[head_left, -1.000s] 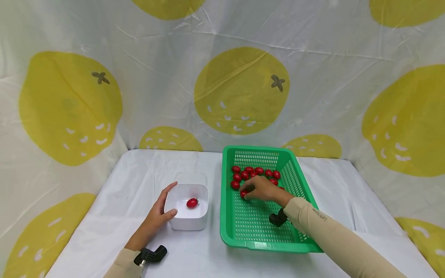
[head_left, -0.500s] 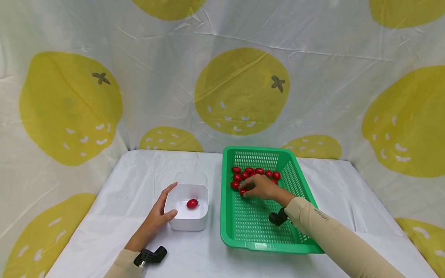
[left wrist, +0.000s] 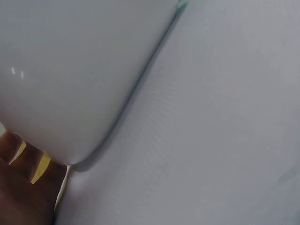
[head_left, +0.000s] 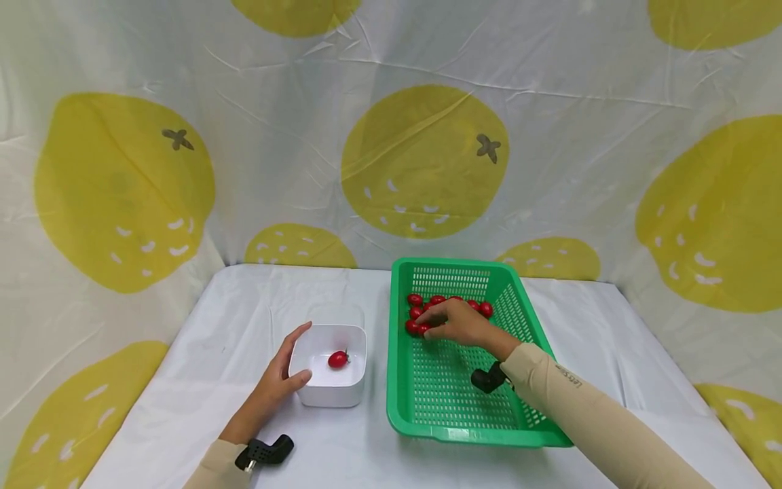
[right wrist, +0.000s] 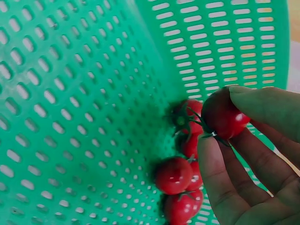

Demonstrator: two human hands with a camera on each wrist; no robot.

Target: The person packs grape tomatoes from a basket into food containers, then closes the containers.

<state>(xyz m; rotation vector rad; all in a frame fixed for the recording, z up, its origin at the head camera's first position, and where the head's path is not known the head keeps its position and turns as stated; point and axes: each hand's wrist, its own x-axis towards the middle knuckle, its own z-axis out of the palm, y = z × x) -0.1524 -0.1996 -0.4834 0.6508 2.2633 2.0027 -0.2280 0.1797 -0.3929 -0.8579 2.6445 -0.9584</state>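
Observation:
A square white box [head_left: 330, 396] stands on the left of the table with one red cherry tomato [head_left: 338, 359] inside. My left hand [head_left: 273, 380] holds the box round its left side, thumb at the near rim; in the left wrist view its fingers [left wrist: 35, 176] lie against the box wall. To the right, inside a green slotted basket [head_left: 394, 380], my right hand [head_left: 462, 324] pinches a cherry tomato [right wrist: 219, 116] with a green stem between thumb and fingers. Several more cherry tomatoes [right wrist: 174, 175] lie close by on the basket floor, partly hidden by the hand.
White cloth covers the table [head_left: 256, 299], and a curtain [head_left: 293, 156] printed with yellow fruit rises behind and at the sides. A faint translucent rounded piece [head_left: 342, 314] lies behind the box. The basket's walls surround the right hand's space.
My right hand has moved slightly away from me and a little left with the cherry tomato, towards the other tomatoes. My left hand and the white box have stayed in place.

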